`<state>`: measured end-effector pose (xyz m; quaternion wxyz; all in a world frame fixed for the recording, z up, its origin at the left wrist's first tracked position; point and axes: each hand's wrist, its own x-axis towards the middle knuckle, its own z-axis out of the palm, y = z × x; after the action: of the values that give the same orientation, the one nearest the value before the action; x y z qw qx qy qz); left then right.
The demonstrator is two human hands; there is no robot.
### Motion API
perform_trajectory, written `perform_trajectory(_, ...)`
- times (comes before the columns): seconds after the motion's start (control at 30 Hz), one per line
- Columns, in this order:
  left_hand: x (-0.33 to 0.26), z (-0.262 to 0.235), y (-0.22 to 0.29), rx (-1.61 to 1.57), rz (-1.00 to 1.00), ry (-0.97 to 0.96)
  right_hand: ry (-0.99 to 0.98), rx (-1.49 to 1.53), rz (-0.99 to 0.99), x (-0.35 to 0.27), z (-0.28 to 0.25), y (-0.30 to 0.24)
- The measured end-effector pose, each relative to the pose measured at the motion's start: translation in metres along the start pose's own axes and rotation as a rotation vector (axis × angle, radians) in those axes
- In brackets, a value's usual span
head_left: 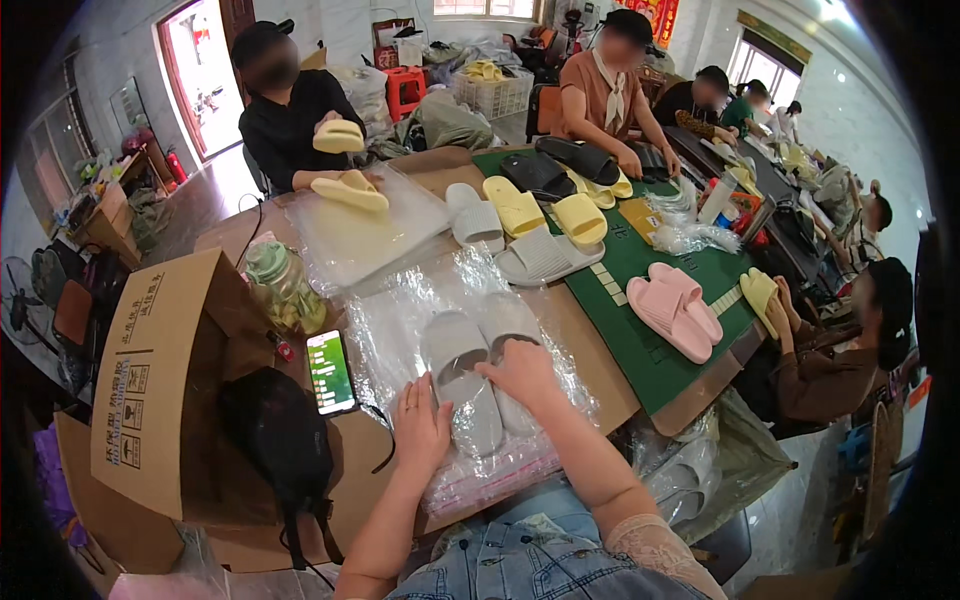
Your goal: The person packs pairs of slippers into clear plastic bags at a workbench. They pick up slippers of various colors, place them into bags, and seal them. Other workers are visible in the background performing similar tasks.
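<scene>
A pair of grey slippers lies side by side on a stack of clear plastic bags in front of me, toes pointing away. Flat beside the left grey slipper, my left hand rests on the plastic with its fingers stretched out. My right hand is closed over the middle of the right grey slipper, thumb reaching toward the left one. That hand partly hides the right slipper.
Left of the bags stand a lit phone, a jar, a black bag and an open cardboard box. Pink slippers and several yellow slippers lie on a green mat. Across the table, a person holds yellow slippers.
</scene>
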<state>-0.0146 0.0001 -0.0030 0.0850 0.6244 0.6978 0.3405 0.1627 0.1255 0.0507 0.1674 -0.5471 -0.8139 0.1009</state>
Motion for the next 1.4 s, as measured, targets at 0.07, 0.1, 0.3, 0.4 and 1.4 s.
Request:
perform_trajectory(0.07,-0.002,0.001,-0.002,0.008,0.006,0.017,-0.046,-0.031,0.078,0.006,0.02,-0.007)
perform_trajectory(0.1,-0.001,-0.001,0.001,-0.012,0.002,0.017,-0.034,-0.01,0.057,0.007,0.028,-0.003)
perform_trajectory(0.3,-0.004,0.0,0.001,0.023,-0.003,0.018,0.031,0.11,0.008,0.002,0.044,0.007)
perform_trajectory(0.4,-0.004,0.0,0.0,0.011,0.003,0.025,0.052,0.14,0.0,0.001,0.044,0.007)
perform_trajectory(1.4,-0.004,0.009,-0.011,0.019,0.031,0.049,0.103,0.315,0.051,-0.094,0.02,0.025)
